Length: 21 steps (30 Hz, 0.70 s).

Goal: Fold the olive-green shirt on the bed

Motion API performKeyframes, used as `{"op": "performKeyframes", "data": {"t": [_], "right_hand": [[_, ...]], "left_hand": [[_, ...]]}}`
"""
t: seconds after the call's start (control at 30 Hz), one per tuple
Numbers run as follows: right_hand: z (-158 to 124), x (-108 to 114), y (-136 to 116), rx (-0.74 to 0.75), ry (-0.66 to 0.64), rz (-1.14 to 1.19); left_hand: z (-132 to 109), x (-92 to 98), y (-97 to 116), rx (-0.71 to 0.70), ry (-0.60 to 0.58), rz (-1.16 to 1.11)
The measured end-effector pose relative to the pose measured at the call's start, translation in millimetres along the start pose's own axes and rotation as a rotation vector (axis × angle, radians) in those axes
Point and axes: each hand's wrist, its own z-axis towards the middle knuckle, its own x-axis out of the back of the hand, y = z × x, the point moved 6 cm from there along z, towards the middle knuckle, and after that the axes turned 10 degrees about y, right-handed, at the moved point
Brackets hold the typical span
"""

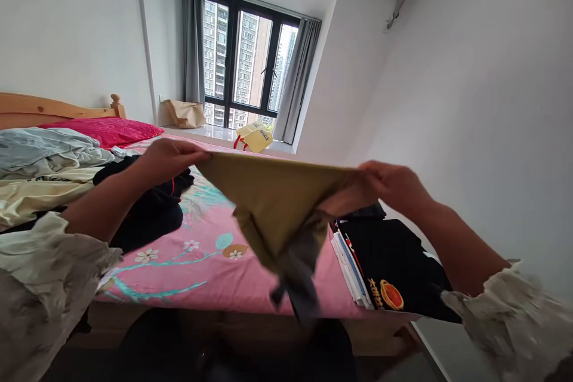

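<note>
Stretched between my two hands is an olive-yellow piece of cloth (268, 191), its top edge pulled nearly straight. The cloth hangs in a rough triangle above the bed, with a blurred grey part dangling at its lower end. My left hand (172, 158) is closed on the upper left corner, pinching it between thumb and fingers. At the upper right, my right hand (389, 182) grips the other corner with fingers closed. What kind of garment or cover it is, I cannot tell.
Loose clothes (49, 155) and dark garments (147, 215) lie heaped at the left on the pink flowered bedsheet (215, 286). A folded stack with a black garment on top (403, 256) sits at the right edge. Behind are a red pillow (107, 128), a paper bag (185, 113) and a yellow bag (255, 136).
</note>
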Motion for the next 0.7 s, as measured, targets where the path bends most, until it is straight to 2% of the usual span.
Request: {"op": "performKeyframes", "data": {"t": [0.1, 0.17, 0.23, 0.3, 0.4, 0.47, 0.5, 0.57, 0.63, 0.7], "right_hand": [[9.9, 22.7, -5.2, 0.017, 0.219, -0.114], [-0.5, 16.7, -14.0, 0.075, 0.234, -0.136], [-22.2, -8.4, -15.9, 0.127, 0.166, -0.116], [-53.8, -47.5, -7.6, 0.153, 0.035, -0.089], [-115.9, -112.3, 12.2, 0.107, -0.214, -0.114], [-162.8, -144.6, 13.5, -0.007, -0.338, -0.097], [-186.3, -155.2, 5.6, -0.081, -0.365, -0.029], [-231.6, -170.2, -34.0, -0.151, -0.444, 0.248], [-267.9, -176.3, -86.8, -0.232, -0.487, 0.512], [-291.8, -180.1, -137.9, -0.305, -0.526, 0.684]], "left_hand": [[4.2, 17.8, 17.2, -0.183, -0.003, 0.211], [-10.1, 28.3, 20.4, -0.290, 0.035, 0.251], [-39.0, 25.5, 12.4, -0.379, -0.012, 0.216], [-81.2, 9.8, -6.4, -0.415, -0.125, 0.149], [-162.0, -29.3, -44.8, -0.311, -0.347, 0.124], [-221.7, -59.3, -62.3, -0.251, -0.539, 0.146], [-248.9, -71.4, -66.9, -0.236, -0.603, 0.162], [-294.3, -89.7, -69.1, -0.221, -0.685, 0.177], [-326.7, -100.4, -65.3, -0.204, -0.725, 0.161], [-348.2, -105.1, -59.1, -0.167, -0.736, 0.117]]}}
